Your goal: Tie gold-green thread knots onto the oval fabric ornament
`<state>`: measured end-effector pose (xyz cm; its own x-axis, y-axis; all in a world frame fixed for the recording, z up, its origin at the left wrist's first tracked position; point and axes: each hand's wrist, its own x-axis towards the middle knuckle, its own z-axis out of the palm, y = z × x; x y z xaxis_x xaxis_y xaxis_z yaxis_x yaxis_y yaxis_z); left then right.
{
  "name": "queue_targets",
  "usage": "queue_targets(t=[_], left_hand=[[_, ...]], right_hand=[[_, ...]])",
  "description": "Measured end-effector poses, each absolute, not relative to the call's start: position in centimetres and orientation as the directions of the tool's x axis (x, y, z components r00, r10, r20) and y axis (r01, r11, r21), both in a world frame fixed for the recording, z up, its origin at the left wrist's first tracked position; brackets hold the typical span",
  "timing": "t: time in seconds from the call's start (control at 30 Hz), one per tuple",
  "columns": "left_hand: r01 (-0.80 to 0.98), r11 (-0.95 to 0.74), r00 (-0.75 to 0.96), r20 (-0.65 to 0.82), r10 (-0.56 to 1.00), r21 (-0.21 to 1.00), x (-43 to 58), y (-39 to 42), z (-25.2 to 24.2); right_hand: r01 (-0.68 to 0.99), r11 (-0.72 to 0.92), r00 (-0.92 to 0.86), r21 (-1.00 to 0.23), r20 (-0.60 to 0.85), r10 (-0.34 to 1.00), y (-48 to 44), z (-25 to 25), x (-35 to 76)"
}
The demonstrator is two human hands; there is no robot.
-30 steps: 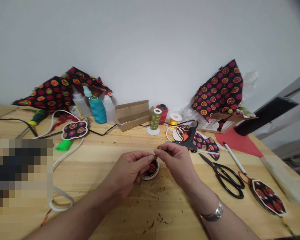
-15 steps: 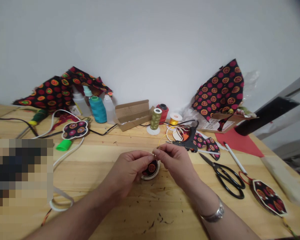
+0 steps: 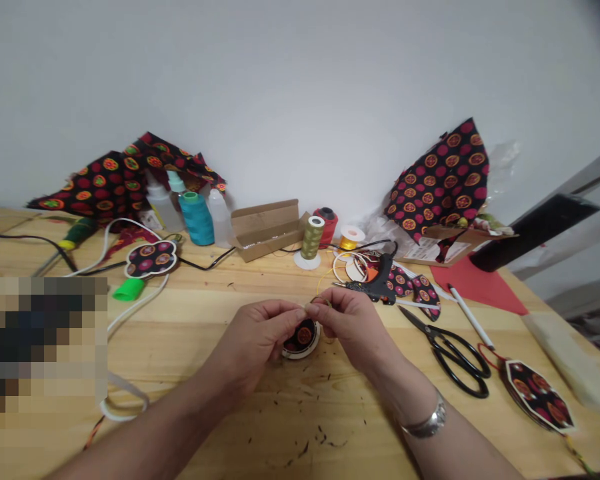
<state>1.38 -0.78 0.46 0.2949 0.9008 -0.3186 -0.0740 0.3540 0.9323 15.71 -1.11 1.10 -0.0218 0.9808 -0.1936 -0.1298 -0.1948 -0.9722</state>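
A round ornament (image 3: 300,339), with dark patterned fabric inside a pale rim, sits at the middle of the table beneath my fingers. My left hand (image 3: 267,333) is closed, its thumb and forefinger pinching at the ornament's upper edge. Fingertips touching the left ones, my right hand (image 3: 343,320) pinches a thin yellow cord (image 3: 319,283) that loops up toward the spools. The exact point where cord and ornament meet is hidden by my fingers. To the right of that hand lie black scissors (image 3: 453,353) and a black glue gun (image 3: 380,283).
Along the wall stand a teal thread cone (image 3: 198,219), an open cardboard box (image 3: 267,230), a green spool (image 3: 313,238) and a yellow cord spool (image 3: 350,239). A flower-shaped ornament (image 3: 151,259) lies left, an elongated one (image 3: 540,395) right. White cable (image 3: 139,305) curls at left.
The fingertips of my right hand have shifted slightly, and a cord loop shows more plainly above them. Both hands otherwise stay in place over the round ornament.
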Motion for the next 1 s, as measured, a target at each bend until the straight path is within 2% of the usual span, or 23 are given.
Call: queue_targets(t=[0.53,1.0], left_hand=[[-0.047,0.356,0.295,-0.328,0.897,0.933,1.37,-0.9,0.71],[-0.068,0.325,0.3,-0.291,0.908,0.943,1.24,-0.76,0.28]], right_hand=[[-0.024,-0.164,-0.1,-0.986,-0.161,0.982,-1.1,1.2,15.69],[-0.089,-0.197,-0.077,-0.976,-0.191,0.979,-0.96,1.01,15.72]])
